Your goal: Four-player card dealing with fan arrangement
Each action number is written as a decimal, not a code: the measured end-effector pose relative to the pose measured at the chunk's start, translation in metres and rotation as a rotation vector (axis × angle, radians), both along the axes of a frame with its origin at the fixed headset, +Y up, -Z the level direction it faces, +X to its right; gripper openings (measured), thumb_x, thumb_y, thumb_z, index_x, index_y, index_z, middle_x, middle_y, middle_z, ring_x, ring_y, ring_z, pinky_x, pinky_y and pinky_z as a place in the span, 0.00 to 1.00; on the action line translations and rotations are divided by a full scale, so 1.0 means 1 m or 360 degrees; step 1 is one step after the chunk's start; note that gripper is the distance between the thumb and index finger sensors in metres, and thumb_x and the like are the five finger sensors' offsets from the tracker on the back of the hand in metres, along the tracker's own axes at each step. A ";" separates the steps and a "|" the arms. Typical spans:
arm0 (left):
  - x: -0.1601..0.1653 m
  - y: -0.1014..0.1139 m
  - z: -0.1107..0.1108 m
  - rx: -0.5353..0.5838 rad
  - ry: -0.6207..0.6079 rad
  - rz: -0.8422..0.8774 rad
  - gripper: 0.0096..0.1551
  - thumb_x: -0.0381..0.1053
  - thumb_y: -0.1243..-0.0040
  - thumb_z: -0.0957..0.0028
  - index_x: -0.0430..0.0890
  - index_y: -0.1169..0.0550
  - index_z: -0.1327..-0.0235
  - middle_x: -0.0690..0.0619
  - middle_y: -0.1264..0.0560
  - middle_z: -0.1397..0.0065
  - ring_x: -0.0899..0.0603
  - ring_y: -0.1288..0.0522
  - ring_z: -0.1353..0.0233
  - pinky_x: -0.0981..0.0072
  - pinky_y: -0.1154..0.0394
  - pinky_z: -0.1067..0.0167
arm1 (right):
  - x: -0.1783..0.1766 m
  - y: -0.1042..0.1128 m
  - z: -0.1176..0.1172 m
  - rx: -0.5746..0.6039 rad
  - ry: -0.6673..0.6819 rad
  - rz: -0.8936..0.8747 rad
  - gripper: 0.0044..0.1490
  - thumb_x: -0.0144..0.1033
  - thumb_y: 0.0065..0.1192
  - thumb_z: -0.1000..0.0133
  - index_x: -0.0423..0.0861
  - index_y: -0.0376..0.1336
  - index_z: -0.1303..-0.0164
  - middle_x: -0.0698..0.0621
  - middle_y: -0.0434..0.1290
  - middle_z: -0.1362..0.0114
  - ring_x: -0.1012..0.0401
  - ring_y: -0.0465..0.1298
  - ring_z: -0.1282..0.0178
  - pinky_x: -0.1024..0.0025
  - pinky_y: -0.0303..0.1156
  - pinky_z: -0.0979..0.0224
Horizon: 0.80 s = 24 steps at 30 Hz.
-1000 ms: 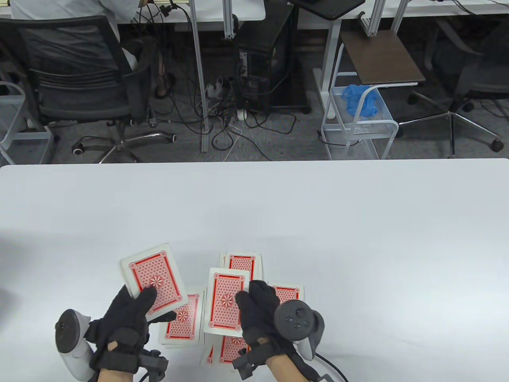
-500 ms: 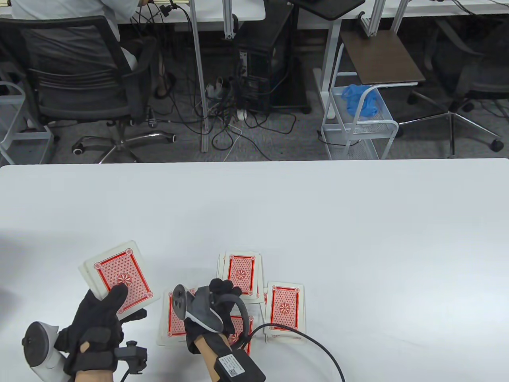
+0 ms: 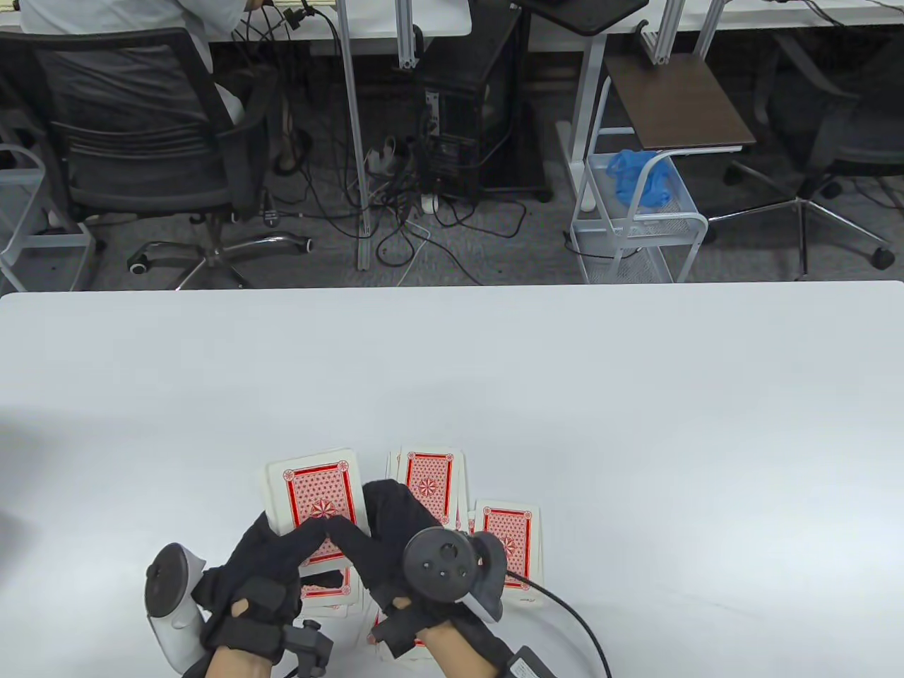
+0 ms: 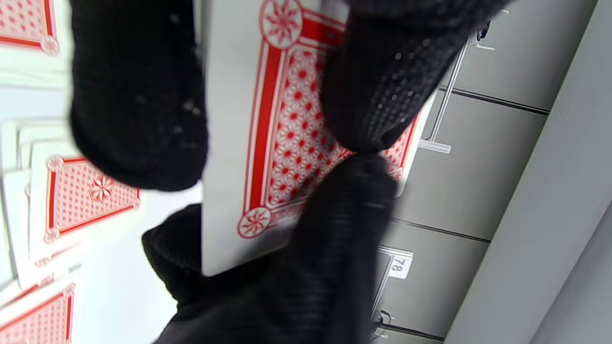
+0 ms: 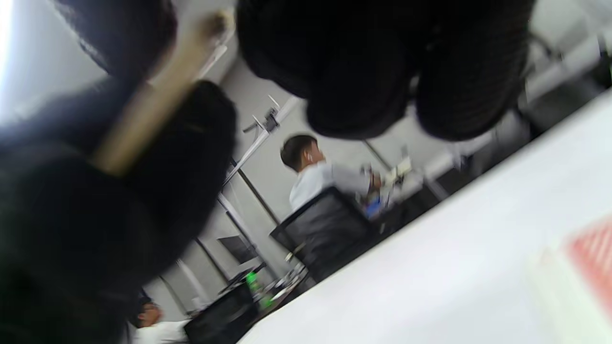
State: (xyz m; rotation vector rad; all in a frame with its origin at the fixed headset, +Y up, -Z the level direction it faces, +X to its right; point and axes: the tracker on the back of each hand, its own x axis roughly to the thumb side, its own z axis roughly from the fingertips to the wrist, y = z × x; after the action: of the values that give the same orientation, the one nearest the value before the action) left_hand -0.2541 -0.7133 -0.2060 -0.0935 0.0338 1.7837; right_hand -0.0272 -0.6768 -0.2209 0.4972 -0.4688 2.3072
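My left hand (image 3: 300, 540) holds the red-backed deck (image 3: 316, 493) above the table (image 3: 635, 424), thumb on top. My right hand (image 3: 357, 519) meets it, its thumb on the deck's top card and its fingers at the deck's right edge. Four piles of red-backed cards lie on the table: a far pile (image 3: 429, 484), a right pile (image 3: 512, 544), a left pile (image 3: 326, 590) and a near pile (image 3: 395, 639), the last two mostly hidden under my hands. In the left wrist view both thumbs press the deck's top card (image 4: 287, 134). In the blurred right wrist view, a card edge (image 5: 158, 105) sits between dark fingers.
The table's far edge (image 3: 452, 288) faces an office chair (image 3: 141, 141), a computer tower (image 3: 473, 106) with cables, and a white wire cart (image 3: 635, 212). A cable (image 3: 572, 621) trails from my right wrist across the table near the right pile.
My left hand has carried the deck back right toward the piles. My right hand has left the near pile, turned palm down and come onto the deck's top card.
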 end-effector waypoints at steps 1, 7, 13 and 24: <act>0.001 0.000 0.000 0.0025 -0.0043 -0.0022 0.26 0.54 0.22 0.50 0.53 0.18 0.38 0.56 0.10 0.39 0.41 0.06 0.47 0.56 0.08 0.63 | 0.000 -0.001 0.001 0.0040 0.0040 -0.0036 0.31 0.55 0.61 0.40 0.43 0.64 0.39 0.53 0.75 0.50 0.56 0.82 0.55 0.46 0.80 0.45; 0.007 -0.009 -0.009 0.0119 -0.0384 0.0331 0.30 0.52 0.38 0.40 0.47 0.26 0.25 0.47 0.18 0.26 0.33 0.13 0.35 0.48 0.11 0.52 | 0.014 -0.003 -0.006 -0.0173 0.0136 -0.0363 0.25 0.44 0.61 0.38 0.40 0.68 0.39 0.51 0.79 0.48 0.54 0.84 0.53 0.44 0.80 0.45; -0.012 -0.006 -0.006 0.0042 -0.0082 0.0085 0.33 0.50 0.36 0.42 0.46 0.29 0.23 0.50 0.17 0.28 0.37 0.11 0.37 0.51 0.09 0.54 | 0.049 -0.015 -0.033 -0.0511 0.0110 -0.0951 0.28 0.42 0.44 0.31 0.37 0.72 0.46 0.42 0.82 0.50 0.39 0.81 0.46 0.31 0.72 0.40; -0.027 -0.003 -0.005 0.0031 0.0023 0.0003 0.26 0.50 0.30 0.45 0.47 0.19 0.33 0.50 0.13 0.35 0.37 0.08 0.42 0.52 0.08 0.59 | 0.041 -0.060 -0.103 -0.0875 -0.0510 0.0638 0.26 0.42 0.67 0.38 0.35 0.75 0.43 0.30 0.64 0.26 0.27 0.59 0.25 0.20 0.54 0.31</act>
State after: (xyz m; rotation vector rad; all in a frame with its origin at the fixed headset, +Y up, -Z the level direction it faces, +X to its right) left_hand -0.2806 -0.7161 -0.2113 -0.0668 0.0269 1.7865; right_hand 0.0138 -0.7371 -0.3241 -0.0612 0.1479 2.7697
